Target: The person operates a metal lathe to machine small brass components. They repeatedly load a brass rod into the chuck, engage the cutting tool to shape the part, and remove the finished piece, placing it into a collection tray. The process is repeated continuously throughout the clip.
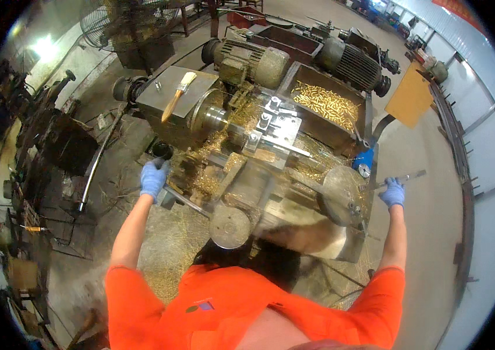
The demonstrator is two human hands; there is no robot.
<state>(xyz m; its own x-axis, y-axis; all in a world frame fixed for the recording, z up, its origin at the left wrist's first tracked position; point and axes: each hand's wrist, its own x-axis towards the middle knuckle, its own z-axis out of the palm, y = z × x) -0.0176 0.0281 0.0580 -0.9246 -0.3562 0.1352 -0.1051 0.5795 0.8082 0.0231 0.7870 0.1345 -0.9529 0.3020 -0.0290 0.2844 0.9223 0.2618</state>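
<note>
Both my hands wear blue gloves over a small metal lathe. My left hand (154,179) is closed at the machine's left side, where a metal rod (186,200) meets it. Just beyond these fingers is a dark round cup-like part (163,150). At the right, my right hand (392,193) is closed around a flat metal bar (413,175) that reaches out past it. The bar's inner end lies by a large round disc (343,195). Between my hands stand the chuck (215,117), a bright tool block (282,125) and a round handwheel (230,226).
A metal bin (366,119) of small brass pieces (323,102) stands behind the tool block. A paintbrush (178,96) lies on the headstock cover. Brass shavings (206,178) coat the machine bed. Motors (253,60) sit behind, a yellow board (409,96) at the right, a fan (122,23) far left.
</note>
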